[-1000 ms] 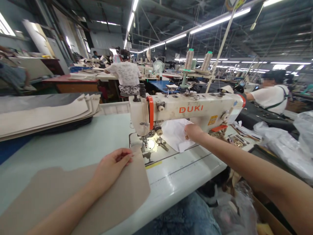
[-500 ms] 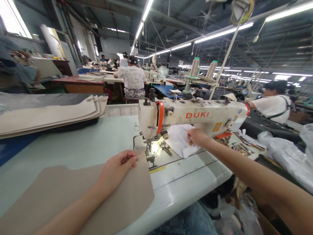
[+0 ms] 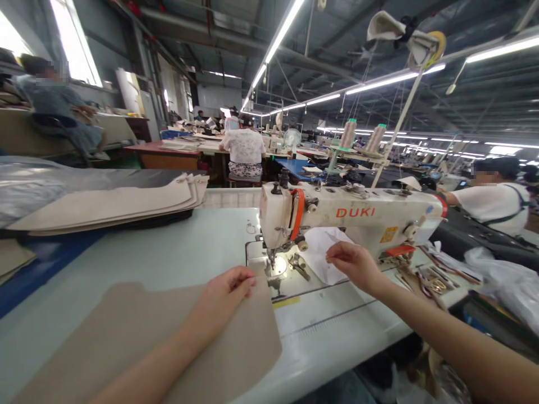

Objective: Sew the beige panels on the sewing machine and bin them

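My left hand (image 3: pixel 225 297) rests on a large tan fabric piece (image 3: pixel 138 331), its fingers pressed together at the cloth's corner close to the needle (image 3: pixel 272 261) of the cream DUKI sewing machine (image 3: pixel 353 216). My right hand (image 3: pixel 353 264) hovers under the machine's arm, fingers pinched together on something too small to name, just in front of a white paper sheet (image 3: pixel 322 252) lying on the machine bed.
A stack of tan fabric pieces (image 3: pixel 109 205) lies at the back left of the pale table (image 3: pixel 168 252). Scissors and tools (image 3: pixel 433 283) sit to the right. Two thread cones (image 3: pixel 362 137) stand behind the machine. Other people sit at nearby stations.
My right hand has drawn back from the white paper toward me, fingers pinched. The camera view tilted up and shifted left. The left hand stays on the tan fabric.
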A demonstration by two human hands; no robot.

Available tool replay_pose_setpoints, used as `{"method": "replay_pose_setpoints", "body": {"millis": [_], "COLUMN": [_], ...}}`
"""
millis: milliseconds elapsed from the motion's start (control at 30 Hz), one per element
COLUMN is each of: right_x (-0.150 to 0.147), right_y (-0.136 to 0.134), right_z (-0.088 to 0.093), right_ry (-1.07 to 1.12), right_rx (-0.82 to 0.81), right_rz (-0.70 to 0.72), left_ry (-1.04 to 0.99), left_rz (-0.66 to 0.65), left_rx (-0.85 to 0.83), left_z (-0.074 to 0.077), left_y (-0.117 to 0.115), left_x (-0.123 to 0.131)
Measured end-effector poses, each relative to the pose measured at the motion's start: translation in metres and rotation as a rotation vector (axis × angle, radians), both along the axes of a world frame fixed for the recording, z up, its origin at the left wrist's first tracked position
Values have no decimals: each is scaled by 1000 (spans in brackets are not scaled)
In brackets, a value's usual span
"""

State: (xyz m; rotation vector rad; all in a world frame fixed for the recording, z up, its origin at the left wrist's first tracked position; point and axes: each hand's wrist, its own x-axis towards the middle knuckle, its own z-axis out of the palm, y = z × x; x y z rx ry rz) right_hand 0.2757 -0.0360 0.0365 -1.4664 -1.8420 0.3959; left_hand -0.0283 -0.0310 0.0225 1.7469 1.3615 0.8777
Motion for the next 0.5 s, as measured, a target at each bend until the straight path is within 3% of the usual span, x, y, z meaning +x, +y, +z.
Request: {"method": "replay_pose_setpoints", "body": {"millis": [133,233,367,500], "right_x": [-47,-90,-129,-138], "right_y": [-9,-8,-4,-3], "right_z": [-14,-24,-30,-30], "right_ry": [426,630,684,666], "right_rx": [-165,-276,-299,-311], "right_rz": [178,218,220,222], "left_ry": [-66,-93,-106,-125], "left_rz": [-55,-71,-40,20], "left_rx": [65,105,129,137], "left_z": [-5,-8,-12,-15], "left_y": [-8,-12,-13,-9], "left_x": [5,7,5,3]}}
